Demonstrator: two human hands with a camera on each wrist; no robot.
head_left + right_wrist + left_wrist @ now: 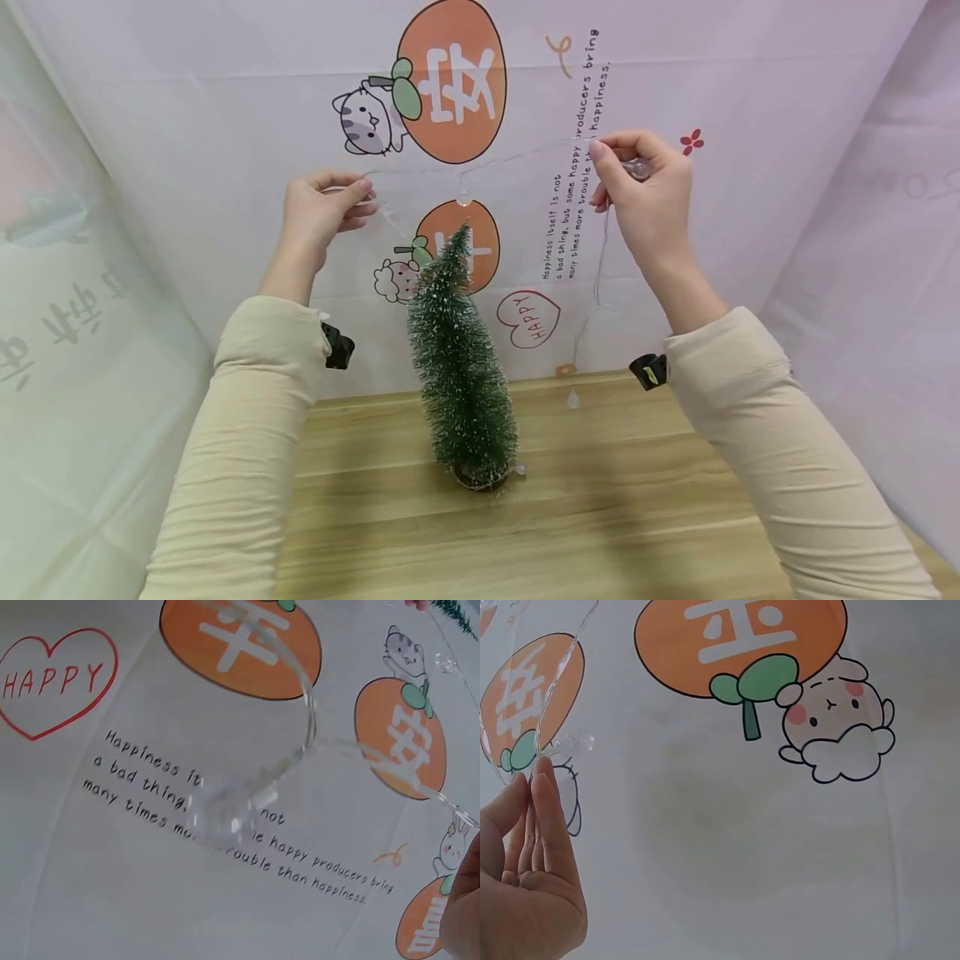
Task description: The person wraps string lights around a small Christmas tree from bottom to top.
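Observation:
A clear string of lights (525, 156) with transparent bulbs stretches between my hands, above a small green bottle-brush Christmas tree (461, 358) with white-flecked bristles. My left hand (326, 204) pinches the wire left of the treetop; the left wrist view shows thumb and fingertips together on the strand (561, 671). On the other side my right hand (648, 196) pinches the wire higher up, and a length hangs below it. One bulb (463, 197) dangles just above the tree's tip. Close to the right wrist camera hangs another bulb (225, 814), blurred.
The tree stands on a wood-grain table (390, 517). A white printed cloth (247, 108) with cartoon fruit and lettering forms the back, with pale cloth at both sides. A clear bulb (520, 470) lies beside the tree's base, and another bulb (573, 399) is near the table's back edge.

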